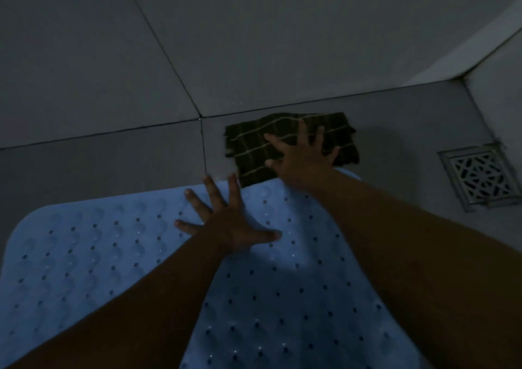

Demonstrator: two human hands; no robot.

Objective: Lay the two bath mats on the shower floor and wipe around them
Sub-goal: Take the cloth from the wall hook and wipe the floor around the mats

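Head view: left hand (228,224), fingers spread, presses flat on the blue mat (84,255), likely pinning it, while the splayed right hand (303,156) just beyond pushes the dark cloth (254,139) over floor tile.

Left hand (228,227) flat, palm down, fingers spread wide, thumb out to the right; bare forearm running back to the near left. Right hand (303,156) farther and to the right, also flat with fingers splayed; bare forearm stretching back to the near right.
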